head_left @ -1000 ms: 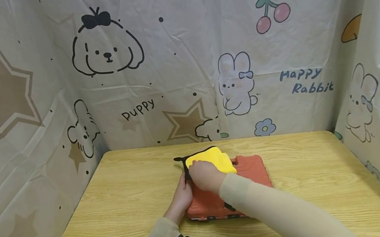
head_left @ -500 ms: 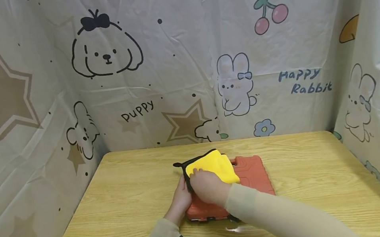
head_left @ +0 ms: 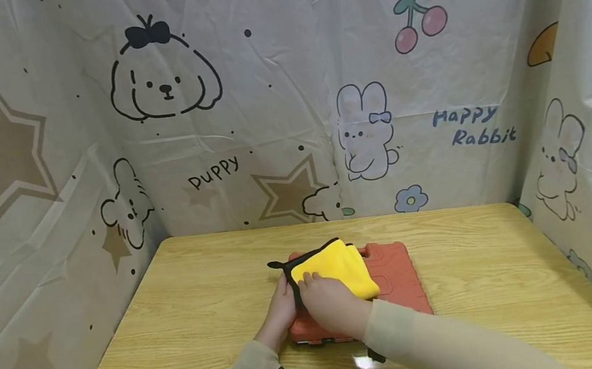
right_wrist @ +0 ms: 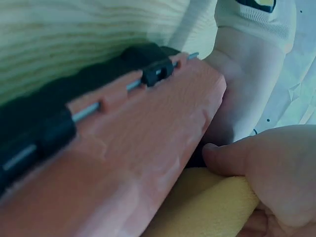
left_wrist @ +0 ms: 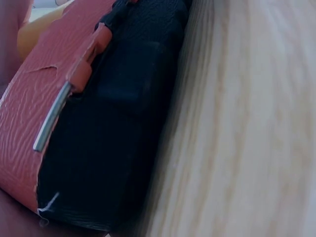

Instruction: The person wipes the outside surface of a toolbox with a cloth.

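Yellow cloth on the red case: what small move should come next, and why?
Probably slide the right hand and yellow cloth right across the red case: the cloth covers only its left part, and the left hand braces the left edge.

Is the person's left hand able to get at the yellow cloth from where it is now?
Probably yes. The left hand rests against the left side of the orange case, right beside the yellow cloth lying on top. Only the right hand, pressing on the cloth, crowds the near edge.
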Demonstrator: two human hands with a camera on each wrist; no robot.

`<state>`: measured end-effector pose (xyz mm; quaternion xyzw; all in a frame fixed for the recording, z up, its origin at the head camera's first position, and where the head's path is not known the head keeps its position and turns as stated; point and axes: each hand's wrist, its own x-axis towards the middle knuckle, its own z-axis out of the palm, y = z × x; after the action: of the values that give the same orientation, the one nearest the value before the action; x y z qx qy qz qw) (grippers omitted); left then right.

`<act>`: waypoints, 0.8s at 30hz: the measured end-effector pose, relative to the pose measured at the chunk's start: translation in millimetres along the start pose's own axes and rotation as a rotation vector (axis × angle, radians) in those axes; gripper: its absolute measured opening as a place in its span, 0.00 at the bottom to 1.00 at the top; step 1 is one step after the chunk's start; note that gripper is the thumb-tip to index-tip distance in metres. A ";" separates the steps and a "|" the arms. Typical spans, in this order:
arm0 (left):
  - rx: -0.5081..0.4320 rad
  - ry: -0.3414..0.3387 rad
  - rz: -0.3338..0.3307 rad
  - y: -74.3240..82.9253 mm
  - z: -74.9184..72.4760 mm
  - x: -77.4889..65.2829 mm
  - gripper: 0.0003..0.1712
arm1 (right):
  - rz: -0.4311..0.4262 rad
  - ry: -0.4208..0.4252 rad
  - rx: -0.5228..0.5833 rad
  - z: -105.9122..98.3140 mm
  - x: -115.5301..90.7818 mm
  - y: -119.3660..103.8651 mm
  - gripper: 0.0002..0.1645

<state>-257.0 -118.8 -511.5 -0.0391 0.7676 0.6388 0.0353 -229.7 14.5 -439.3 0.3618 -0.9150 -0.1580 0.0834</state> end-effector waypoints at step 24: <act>-0.063 0.013 -0.111 -0.5 -2.0 3.6 0.36 | -0.059 -0.012 -0.029 -9.4 -38.2 -19.1 0.25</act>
<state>-260.5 -121.0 -512.0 -0.0870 0.7440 0.6593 0.0646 -187.4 25.5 -438.7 0.3865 -0.9020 -0.1755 0.0786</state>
